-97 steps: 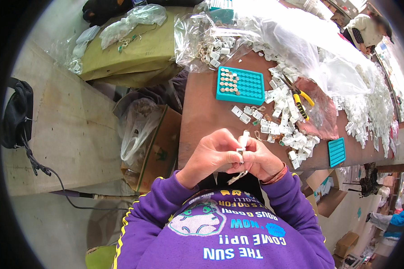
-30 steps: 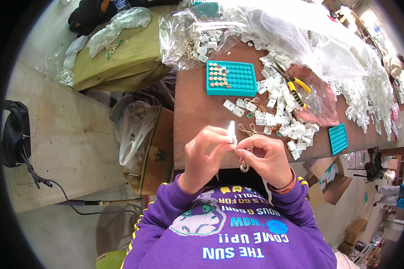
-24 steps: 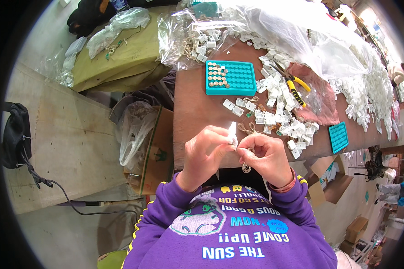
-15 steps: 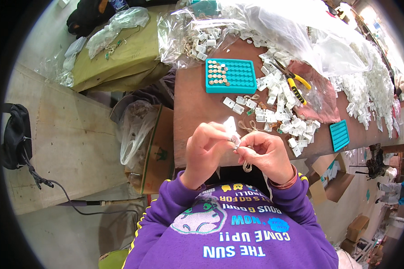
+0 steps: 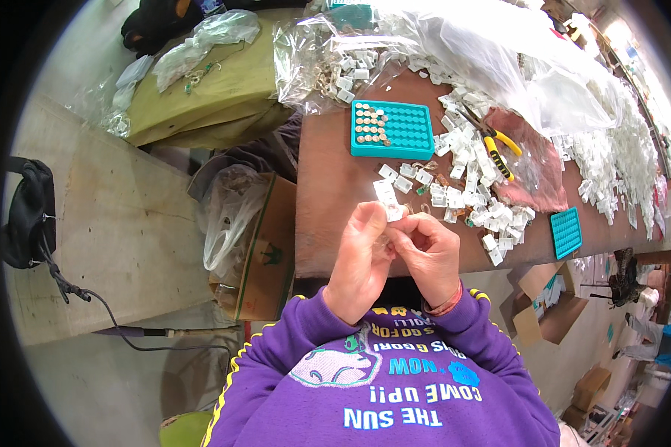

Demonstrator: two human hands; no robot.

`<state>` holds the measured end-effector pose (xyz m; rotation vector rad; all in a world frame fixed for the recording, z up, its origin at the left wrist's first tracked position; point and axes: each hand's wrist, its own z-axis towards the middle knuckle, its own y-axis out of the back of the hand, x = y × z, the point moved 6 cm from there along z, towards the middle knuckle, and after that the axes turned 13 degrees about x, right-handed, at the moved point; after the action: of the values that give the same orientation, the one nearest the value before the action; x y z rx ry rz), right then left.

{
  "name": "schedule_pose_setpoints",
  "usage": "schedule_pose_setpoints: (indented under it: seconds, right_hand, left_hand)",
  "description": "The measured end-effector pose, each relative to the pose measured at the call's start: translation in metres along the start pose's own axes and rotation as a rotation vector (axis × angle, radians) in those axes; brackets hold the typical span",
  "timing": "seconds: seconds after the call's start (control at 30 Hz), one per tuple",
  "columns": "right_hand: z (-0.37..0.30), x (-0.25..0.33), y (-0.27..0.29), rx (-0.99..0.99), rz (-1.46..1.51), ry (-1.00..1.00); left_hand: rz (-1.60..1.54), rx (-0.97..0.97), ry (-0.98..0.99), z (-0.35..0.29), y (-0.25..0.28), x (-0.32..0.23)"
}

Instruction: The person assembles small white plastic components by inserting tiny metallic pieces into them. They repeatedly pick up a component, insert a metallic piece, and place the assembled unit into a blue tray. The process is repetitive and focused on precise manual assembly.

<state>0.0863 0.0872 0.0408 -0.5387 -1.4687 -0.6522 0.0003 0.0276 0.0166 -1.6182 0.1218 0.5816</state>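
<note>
Near the table's front edge my two hands meet, fingertips close together. My left hand (image 5: 361,257) is closed around a small white plastic case (image 5: 386,195), which sticks up past the thumb with its flap pointing away from me. My right hand (image 5: 430,253) is pinched against the case's lower end; what lies between its fingers is hidden. Beyond the hands is a teal tray (image 5: 414,127) of small hollows, its left part filled with round silvery discs (image 5: 365,123). Several loose white cases (image 5: 458,160) spread to the right of it, with bits of thin cord and green pieces among them.
Yellow-handled pliers (image 5: 497,153) lie on the white pieces beside a reddish cloth (image 5: 537,179). A second teal tray (image 5: 566,233) is at the table's right edge. Clear plastic sheeting (image 5: 514,67) covers the far side. A cardboard box (image 5: 268,249) stands left of the table.
My hands have drawn closer together, and the left has turned more upright. The white case now stands further up out of the fingers. The cord loop that hung below my right hand no longer shows.
</note>
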Motion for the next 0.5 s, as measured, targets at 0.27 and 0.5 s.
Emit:
schedule_pose_setpoints:
  seconds: [0.27, 0.5]
  right_hand:
    - [0.050, 0.033, 0.028, 0.075, -0.508, 0.083]
    - [0.129, 0.014, 0.023, 0.060, -1.041, 0.297]
  left_hand:
    - [0.135, -0.094, -0.210, 0.044, 0.028, -0.032]
    - [0.184, -0.194, -0.217, 0.068, 0.057, -0.034]
